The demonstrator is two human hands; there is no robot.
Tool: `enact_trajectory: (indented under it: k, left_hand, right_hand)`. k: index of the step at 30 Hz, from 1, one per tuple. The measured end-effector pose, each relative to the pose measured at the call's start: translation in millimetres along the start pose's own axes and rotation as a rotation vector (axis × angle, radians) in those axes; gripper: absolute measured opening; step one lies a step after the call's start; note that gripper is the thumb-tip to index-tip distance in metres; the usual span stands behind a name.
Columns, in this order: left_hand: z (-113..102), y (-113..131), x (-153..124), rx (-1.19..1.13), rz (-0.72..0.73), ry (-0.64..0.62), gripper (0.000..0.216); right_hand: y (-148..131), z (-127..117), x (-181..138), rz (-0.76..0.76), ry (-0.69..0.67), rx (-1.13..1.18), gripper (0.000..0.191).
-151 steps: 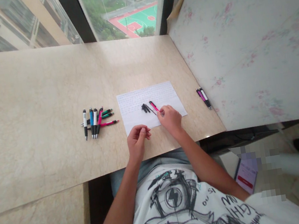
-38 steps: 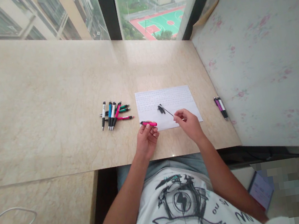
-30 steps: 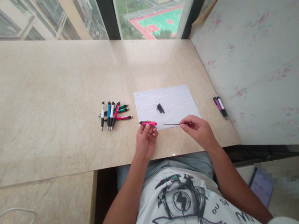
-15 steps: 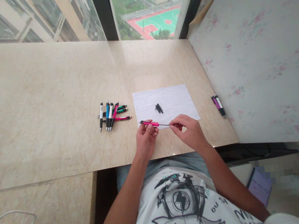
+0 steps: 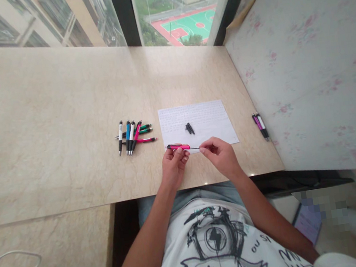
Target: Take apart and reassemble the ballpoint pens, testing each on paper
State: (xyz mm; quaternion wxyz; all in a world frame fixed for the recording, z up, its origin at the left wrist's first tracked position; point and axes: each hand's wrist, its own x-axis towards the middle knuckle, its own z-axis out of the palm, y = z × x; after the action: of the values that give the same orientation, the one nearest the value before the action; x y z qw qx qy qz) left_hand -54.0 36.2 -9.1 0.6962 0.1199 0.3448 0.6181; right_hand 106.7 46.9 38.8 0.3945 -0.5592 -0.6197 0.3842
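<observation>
My left hand (image 5: 175, 164) is closed around a pink pen barrel (image 5: 182, 146), its black clip end pointing left. From the barrel's right end a thin dark refill (image 5: 194, 148) sticks out. The fingertips of my right hand (image 5: 220, 155) pinch the refill's outer end. Both hands are over the near edge of a white sheet of paper (image 5: 209, 117) with rows of writing. On the sheet, just beyond the hands, lie a few small black pen parts (image 5: 190, 128).
Left of the paper, a pile of pens (image 5: 131, 137) in white, blue, pink and green lies on the stone-patterned counter (image 5: 63, 124). Two pens (image 5: 260, 126), purple and white, lie by the right wall (image 5: 315, 68). Windows (image 5: 186, 7) border the far side.
My right hand has moved slightly left toward the pink barrel, and a bit less of the refill shows between the hands. My left hand stays almost in place.
</observation>
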Motion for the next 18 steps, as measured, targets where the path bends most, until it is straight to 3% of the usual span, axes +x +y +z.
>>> enact_trajectory:
  k: [2, 5, 7, 11, 18]
  left_hand:
    - [-0.4, 0.8, 0.2, -0.013, 0.000, 0.009, 0.026]
    - [-0.9, 2.1, 1.1, -0.051, -0.005, 0.034, 0.027]
    - [-1.2, 2.5, 1.7, -0.081, -0.004, 0.046, 0.027]
    - [-0.9, 2.2, 2.2, -0.091, -0.008, 0.040, 0.026]
    - [-1.5, 1.2, 2.8, -0.080, -0.014, 0.034, 0.029]
  right_hand:
    - [1.9, 1.2, -0.4, 0.011, -0.017, 0.077, 0.015]
    - [8.1, -1.1, 2.9, 0.005, -0.135, 0.156, 0.046]
    - [16.1, -3.7, 10.5, -0.007, -0.188, 0.103, 0.057]
    - [35.9, -4.2, 39.9, -0.036, -0.084, -0.244, 0.034]
    - [50.3, 12.7, 83.6, -0.096, -0.136, -0.613, 0.039]
